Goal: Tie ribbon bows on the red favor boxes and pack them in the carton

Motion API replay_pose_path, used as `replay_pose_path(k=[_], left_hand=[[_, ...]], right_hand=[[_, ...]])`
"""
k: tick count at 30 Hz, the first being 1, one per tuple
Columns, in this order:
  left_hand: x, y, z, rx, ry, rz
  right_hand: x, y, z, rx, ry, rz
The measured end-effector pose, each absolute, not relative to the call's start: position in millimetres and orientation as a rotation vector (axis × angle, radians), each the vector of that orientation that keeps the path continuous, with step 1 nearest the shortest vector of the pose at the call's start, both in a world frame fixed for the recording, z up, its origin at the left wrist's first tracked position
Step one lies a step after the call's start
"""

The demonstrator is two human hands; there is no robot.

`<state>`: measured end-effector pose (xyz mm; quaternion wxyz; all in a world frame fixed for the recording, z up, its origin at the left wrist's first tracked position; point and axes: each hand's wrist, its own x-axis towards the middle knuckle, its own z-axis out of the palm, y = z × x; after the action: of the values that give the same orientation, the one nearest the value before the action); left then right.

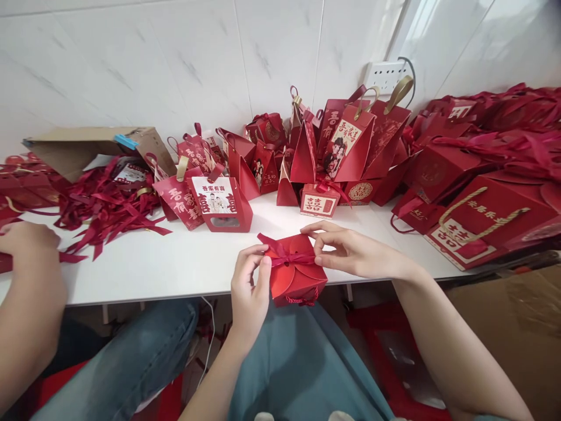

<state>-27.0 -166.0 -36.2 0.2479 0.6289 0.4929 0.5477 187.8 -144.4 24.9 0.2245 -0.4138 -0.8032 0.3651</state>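
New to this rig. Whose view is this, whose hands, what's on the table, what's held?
No machine here: one camera, worn on a person's head, looks forward and down. The two bare hands in the middle are the wearer's; the blurred hand at far left is another person's.

On the smooth white table stand many red card gift boxes with loop handles, plus a tangled heap of red ribbons by an open brown cardboard carton.

At the near edge, the left hand and right hand flank a small red card box with a shiny red ribbon across its top. The right appears to pinch the ribbon; the left's exact grip is unclear.
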Motion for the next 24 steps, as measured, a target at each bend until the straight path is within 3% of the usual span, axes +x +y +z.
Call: replay_pose_path(k=[7, 14, 24], left_hand=[[-26, -167, -32, 1.501, 1.326, 1.485], [-20, -170, -27, 1.5, 1.365, 1.443], [-22, -165, -24, 1.365, 1.286, 1.403]], right_hand=[[183, -144, 18, -1.18, -1.986, 1.002], [157, -201, 8, -1.54, -1.583, 0.569], [149, -190, -4, -1.486, -1.543, 0.883]])
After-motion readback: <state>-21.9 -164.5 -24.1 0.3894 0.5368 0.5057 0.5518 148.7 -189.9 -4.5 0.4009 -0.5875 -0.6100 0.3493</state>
